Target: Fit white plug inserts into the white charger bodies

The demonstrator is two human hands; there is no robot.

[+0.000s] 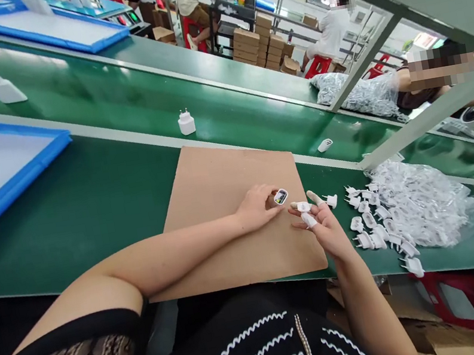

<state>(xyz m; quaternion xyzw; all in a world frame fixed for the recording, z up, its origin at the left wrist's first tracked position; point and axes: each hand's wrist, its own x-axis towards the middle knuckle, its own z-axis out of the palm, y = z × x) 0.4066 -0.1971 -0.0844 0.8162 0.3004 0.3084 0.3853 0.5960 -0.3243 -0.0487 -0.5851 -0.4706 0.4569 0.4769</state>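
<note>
My left hand [260,206] is closed around a white charger housing [281,197]. The housing's open end faces up and shows a dark and yellow-green part inside. Just to the right, my right hand [324,224] holds a small white plug cap [304,207] between its fingertips. White finger covers sit on several of its fingers. Close beside that hand is a white two-pin plug cap [332,201]; whether a finger touches it I cannot tell. Both hands are over a brown cardboard sheet [227,173] on the green bench.
Loose plug caps [369,222] and a clear bag full of them [423,204] lie at right. White chargers [186,122] stand on the green conveyor belt [116,110] behind. A blue-edged tray [13,172] is at left. A metal post [434,105] slants across the right; co-workers sit beyond.
</note>
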